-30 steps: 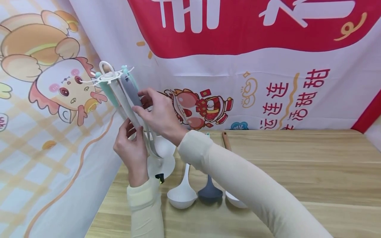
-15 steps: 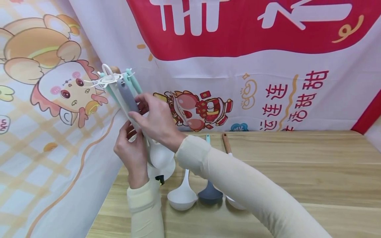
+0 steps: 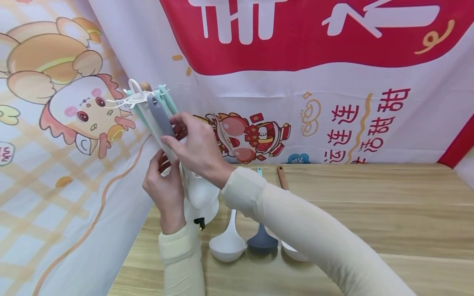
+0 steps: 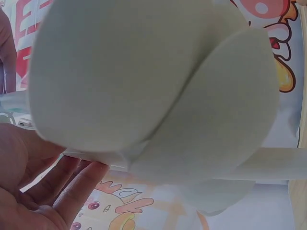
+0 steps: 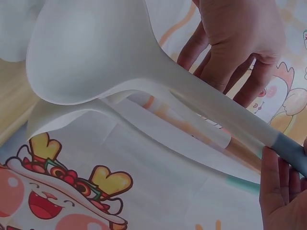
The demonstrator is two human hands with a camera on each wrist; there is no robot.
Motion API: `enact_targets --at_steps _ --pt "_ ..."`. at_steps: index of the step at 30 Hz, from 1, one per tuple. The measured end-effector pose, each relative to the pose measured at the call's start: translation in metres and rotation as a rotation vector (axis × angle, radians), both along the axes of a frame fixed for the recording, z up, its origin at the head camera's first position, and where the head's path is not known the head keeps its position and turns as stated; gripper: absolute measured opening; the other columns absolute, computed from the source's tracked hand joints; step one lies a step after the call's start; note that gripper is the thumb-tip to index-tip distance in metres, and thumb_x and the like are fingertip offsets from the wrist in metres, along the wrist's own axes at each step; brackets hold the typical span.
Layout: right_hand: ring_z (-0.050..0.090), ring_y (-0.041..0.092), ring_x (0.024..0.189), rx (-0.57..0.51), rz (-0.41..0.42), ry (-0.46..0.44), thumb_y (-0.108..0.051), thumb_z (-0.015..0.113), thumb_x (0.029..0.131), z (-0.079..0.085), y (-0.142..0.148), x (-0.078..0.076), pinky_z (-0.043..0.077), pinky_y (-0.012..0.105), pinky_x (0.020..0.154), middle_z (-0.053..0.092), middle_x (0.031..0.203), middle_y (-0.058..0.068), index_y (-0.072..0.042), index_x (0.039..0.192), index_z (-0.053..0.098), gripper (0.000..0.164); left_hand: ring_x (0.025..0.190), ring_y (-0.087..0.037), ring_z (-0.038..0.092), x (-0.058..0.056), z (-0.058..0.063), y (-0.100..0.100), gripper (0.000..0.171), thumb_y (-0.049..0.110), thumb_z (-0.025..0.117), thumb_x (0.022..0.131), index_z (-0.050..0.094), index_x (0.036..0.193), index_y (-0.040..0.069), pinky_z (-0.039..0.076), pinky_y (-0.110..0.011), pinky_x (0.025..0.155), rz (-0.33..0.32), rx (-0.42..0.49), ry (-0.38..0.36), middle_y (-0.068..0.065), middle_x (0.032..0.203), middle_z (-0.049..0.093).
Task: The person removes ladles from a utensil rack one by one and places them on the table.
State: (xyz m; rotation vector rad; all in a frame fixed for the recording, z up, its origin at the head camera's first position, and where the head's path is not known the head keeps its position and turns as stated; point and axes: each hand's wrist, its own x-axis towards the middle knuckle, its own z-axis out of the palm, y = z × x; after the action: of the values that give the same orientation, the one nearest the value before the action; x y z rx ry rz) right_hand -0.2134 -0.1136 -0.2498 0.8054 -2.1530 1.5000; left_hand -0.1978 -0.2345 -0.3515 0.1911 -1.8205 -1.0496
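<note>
A white utensil stand with a looped top (image 3: 135, 88) leans at the left in the head view, hung with several utensils with mint or wooden handles. My right hand (image 3: 196, 144) pinches a white ladle (image 5: 96, 48) by its grey handle (image 3: 161, 117), whose holed end lies at the hub's rim. Lower down, my left hand (image 3: 164, 183) grips the stand's white pole, with thumb and fingers partly hidden by the ladle's neck. White bowls (image 4: 115, 76) fill the left wrist view close to that hand. In the right wrist view, my left hand's fingers (image 5: 225, 72) are behind the ladle's neck.
Three ladles lie in a row on the wooden table: a white one (image 3: 227, 245), a dark grey one (image 3: 262, 241) and another white one (image 3: 294, 251), partly under my right sleeve. The stand's white base (image 3: 209, 211) is on the table. Printed cloth (image 3: 237, 86) hangs behind.
The grey handle has shifted left, in front of the pole, with its end at the hub. The ladle's bowl has come round to face me. My left hand has barely moved.
</note>
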Motion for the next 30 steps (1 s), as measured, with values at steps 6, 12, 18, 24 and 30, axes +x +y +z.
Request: enact_targets --at_steps 6,12,18,24,30 --pt "0.071 0.012 0.092 -0.010 0.030 -0.006 -0.018 0.081 0.094 -0.002 0.012 0.003 0.058 0.013 0.082 0.075 0.110 0.007 -0.005 0.125 0.066 0.037 0.101 -0.032 0.079 0.000 0.000 0.002 0.035 0.022 0.076 0.098 0.075 0.131 0.010 0.065 -0.047 0.092 -0.005 -0.006 -0.013 -0.014 0.118 0.080" --pt "0.072 0.014 0.095 0.000 0.069 -0.022 -0.017 0.081 0.094 -0.005 0.030 0.006 0.059 0.016 0.086 0.075 0.115 0.009 -0.005 0.129 0.065 0.041 0.096 -0.030 0.079 0.000 0.001 0.002 0.033 0.017 0.077 0.097 0.076 0.129 0.009 0.060 -0.013 0.085 -0.001 -0.004 -0.002 -0.014 0.114 0.081" --pt "0.073 0.017 0.094 -0.015 0.036 -0.067 -0.016 0.082 0.093 -0.010 0.057 0.001 0.064 0.023 0.083 0.076 0.114 0.009 -0.005 0.129 0.066 0.041 0.092 -0.032 0.079 0.000 0.000 0.001 0.032 0.009 0.078 0.094 0.077 0.126 0.006 0.053 -0.001 0.077 -0.003 0.000 0.019 -0.017 0.110 0.081" --pt "0.073 0.018 0.092 -0.007 -0.067 -0.193 -0.017 0.081 0.094 -0.016 0.099 -0.015 0.065 0.030 0.081 0.075 0.109 0.008 -0.007 0.126 0.067 0.036 0.089 -0.033 0.079 -0.001 -0.001 0.002 0.032 0.007 0.078 0.094 0.076 0.125 0.004 0.051 0.001 0.074 0.003 0.000 0.011 -0.018 0.108 0.080" --pt "0.074 0.024 0.094 0.034 -0.173 -0.289 -0.015 0.076 0.097 -0.021 0.149 -0.036 0.067 0.035 0.078 0.074 0.113 0.012 -0.007 0.126 0.066 0.032 0.089 -0.032 0.079 -0.001 0.000 0.003 0.031 0.007 0.078 0.093 0.077 0.124 0.004 0.051 0.001 0.073 0.009 0.014 0.014 -0.017 0.107 0.081"
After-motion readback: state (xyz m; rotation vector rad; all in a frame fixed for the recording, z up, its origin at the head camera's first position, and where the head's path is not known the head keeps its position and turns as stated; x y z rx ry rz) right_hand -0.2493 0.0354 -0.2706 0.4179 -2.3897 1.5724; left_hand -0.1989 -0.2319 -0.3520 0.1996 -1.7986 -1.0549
